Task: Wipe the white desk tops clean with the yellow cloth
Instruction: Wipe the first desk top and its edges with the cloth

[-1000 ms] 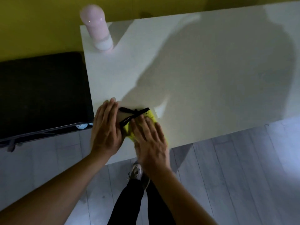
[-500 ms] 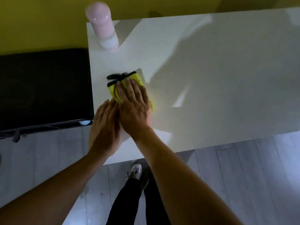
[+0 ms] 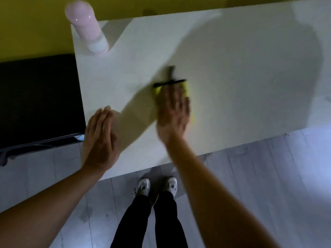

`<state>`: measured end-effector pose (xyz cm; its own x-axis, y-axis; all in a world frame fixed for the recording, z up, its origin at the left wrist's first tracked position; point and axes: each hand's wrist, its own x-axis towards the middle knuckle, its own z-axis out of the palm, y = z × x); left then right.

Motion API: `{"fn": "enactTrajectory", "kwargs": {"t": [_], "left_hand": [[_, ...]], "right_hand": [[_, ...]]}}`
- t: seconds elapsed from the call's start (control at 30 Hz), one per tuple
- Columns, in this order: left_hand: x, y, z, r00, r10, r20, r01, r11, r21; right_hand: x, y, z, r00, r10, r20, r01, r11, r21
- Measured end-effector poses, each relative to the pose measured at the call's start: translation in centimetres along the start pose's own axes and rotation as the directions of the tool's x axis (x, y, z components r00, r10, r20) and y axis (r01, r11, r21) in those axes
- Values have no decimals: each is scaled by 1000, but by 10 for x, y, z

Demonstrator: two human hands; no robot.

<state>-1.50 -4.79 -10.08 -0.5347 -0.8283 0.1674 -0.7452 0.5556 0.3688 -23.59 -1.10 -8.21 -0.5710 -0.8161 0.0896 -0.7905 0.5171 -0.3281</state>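
The right hand (image 3: 172, 108) lies flat with straight fingers pressing the yellow cloth (image 3: 186, 88) onto the white table (image 3: 232, 68), near the middle of the frame; the hand is blurred. A black edge of the cloth shows beyond the fingertips. The left hand (image 3: 100, 138) rests flat and released on the table's lower left corner. A pink bottle (image 3: 87, 27) stands at the upper left corner, beside a black surface (image 3: 35, 101).

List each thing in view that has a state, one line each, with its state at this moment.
yellow cloth: flat on the desk, pressed under the right hand
right hand: fingers straight, motion-blurred
left hand: flat on the desk, holding nothing
white desk top: partly shadowed
pink bottle: upright at the far left corner
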Motion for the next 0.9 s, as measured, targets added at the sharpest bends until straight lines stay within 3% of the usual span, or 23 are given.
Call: {"fn": "enactTrajectory", "kwargs": {"t": [0.1, 0.23, 0.3, 0.37, 0.47, 0.53, 0.63, 0.7, 0.8, 0.9], "left_hand": [[-1, -2, -1, 999, 43, 17, -43, 999, 19], [0, 1, 0, 1000, -13, 12, 13, 999, 36], [7, 13, 4, 997, -70, -24, 71, 996, 52], [23, 36, 13, 999, -25, -23, 26, 998, 55], [49, 82, 34, 992, 122, 24, -123, 992, 41], [65, 110, 48, 990, 131, 55, -133, 990, 42], [85, 138, 64, 992, 100, 76, -104, 994, 40], [100, 150, 71, 993, 89, 75, -92, 995, 37], [109, 155, 77, 996, 72, 48, -73, 997, 19], [108, 152, 76, 1000, 1, -6, -2, 1000, -20]], "right_hand": [[-69, -36, 11, 964, -215, 157, 216, 976, 15], [-83, 6, -2, 941, -254, 224, 262, 965, -8], [-69, 49, -19, 982, -101, 159, 108, 994, -32], [-50, 108, -41, 994, 97, 49, -95, 995, -30], [-21, 194, -75, 936, 352, -10, -351, 933, -75], [-2, 231, -88, 862, 506, -15, -506, 860, -68], [9, 243, -91, 815, 579, -39, -580, 812, -69], [-1, 212, -80, 879, 474, -61, -477, 872, -112], [-32, 128, -49, 996, 88, 32, -85, 993, -85], [-45, 81, -32, 978, -154, 143, 153, 988, 17]]}}
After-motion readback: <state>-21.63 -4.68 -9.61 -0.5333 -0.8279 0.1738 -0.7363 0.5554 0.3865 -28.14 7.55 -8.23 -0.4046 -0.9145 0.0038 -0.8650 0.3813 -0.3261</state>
